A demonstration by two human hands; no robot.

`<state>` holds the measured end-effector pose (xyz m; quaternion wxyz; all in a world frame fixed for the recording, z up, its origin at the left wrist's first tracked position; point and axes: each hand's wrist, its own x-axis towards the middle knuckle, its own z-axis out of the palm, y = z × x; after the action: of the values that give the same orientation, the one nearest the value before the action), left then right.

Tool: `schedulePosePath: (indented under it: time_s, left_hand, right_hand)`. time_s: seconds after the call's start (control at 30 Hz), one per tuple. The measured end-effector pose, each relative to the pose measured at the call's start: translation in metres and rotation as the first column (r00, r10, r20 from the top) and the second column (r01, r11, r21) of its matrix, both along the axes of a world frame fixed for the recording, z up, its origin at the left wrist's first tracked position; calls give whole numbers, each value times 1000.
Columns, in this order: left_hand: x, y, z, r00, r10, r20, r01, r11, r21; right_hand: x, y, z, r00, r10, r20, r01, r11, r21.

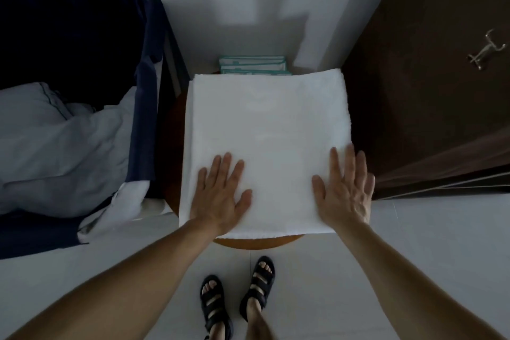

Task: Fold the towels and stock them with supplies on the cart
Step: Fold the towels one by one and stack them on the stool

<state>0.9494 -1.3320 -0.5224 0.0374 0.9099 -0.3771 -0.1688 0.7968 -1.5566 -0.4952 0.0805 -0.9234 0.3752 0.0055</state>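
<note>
A folded white towel (265, 119) lies flat on a round wooden table (256, 242), its slightly longer side running away from the person. The left hand (220, 193) and right hand (345, 190) press its near corners, fingers straight and spread. Teal-edged packets (254, 65) sit just behind its far edge.
</note>
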Motion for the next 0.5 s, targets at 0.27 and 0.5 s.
schedulePosePath:
  time_s: [0.27,0.5]
  left_hand:
    - [5,-4,8,997,-26,-67,31,997,74]
    - [62,14,77,995,32,91,-37,998,56]
  right_hand:
    - [6,1,-18,930,279,-240,-274,960,56]
    - [45,14,22,926,292,-238,-277,956,96]
